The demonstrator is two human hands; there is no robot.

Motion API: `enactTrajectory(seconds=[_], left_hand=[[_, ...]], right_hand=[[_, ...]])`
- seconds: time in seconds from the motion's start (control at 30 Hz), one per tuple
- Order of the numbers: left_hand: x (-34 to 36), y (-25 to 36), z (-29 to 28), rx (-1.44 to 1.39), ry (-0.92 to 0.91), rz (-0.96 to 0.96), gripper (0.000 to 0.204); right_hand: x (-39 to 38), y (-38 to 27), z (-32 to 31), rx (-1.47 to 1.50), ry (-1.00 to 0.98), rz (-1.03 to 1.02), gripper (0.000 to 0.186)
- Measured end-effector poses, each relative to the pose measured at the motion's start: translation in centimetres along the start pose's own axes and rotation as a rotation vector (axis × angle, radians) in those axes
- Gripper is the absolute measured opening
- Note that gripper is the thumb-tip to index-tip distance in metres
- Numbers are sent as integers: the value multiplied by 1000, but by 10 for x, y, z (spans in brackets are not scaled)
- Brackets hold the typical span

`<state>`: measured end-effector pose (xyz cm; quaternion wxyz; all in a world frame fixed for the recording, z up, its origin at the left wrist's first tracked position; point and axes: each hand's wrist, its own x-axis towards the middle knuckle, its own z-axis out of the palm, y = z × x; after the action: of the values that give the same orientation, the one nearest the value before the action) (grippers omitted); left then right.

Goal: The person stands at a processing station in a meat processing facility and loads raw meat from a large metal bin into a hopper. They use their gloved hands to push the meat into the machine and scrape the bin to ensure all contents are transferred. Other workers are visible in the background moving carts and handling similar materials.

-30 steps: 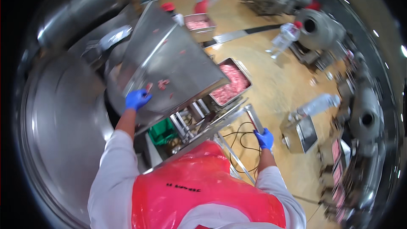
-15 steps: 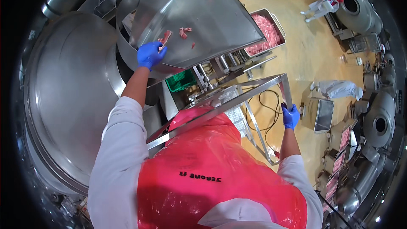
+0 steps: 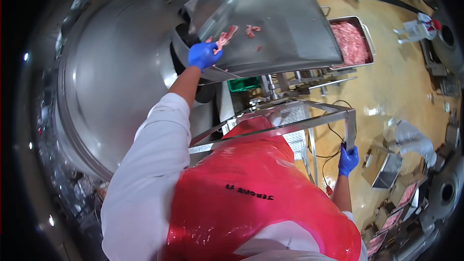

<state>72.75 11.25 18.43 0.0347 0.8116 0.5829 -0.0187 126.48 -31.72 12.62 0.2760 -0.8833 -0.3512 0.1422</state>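
Observation:
My left hand (image 3: pixel 204 56), in a blue glove, is closed on a strip of pink-and-white meat (image 3: pixel 226 37) over the left end of a steel chute (image 3: pixel 299 31). The meat sticks out past the thumb and fingers. Just right of it, a small meat scrap (image 3: pixel 252 31) lies on the chute's sloping surface, with tinier bits around. My right hand (image 3: pixel 348 159), also gloved in blue, is wrapped round the upright end of a metal guard rail (image 3: pixel 351 128). That rail runs across in front of my red apron (image 3: pixel 241 174).
A big steel drum (image 3: pixel 116 77) fills the left side. Beyond the chute's right end stands a steel tub (image 3: pixel 371 43) heaped with meat. A green crate (image 3: pixel 244 84) sits under the chute. A cable (image 3: pixel 330 159) trails over the floor. Two people (image 3: pixel 419 29) (image 3: pixel 411 140) in white stand farther right.
The whole view has swung, so the scene sits farther right. My left hand has moved slightly left along the chute with the meat strip. My right hand stays on the rail.

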Motion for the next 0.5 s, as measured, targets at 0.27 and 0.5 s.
enactTrajectory(seconds=[0.27,0.5], left_hand=[[12,6,3,51,-91,-36,33],[20,6,9,48,-158,-57,39]], right_hand=[[15,3,1,36,-56,29,34],[48,1,19,582,-43,-51,60]])
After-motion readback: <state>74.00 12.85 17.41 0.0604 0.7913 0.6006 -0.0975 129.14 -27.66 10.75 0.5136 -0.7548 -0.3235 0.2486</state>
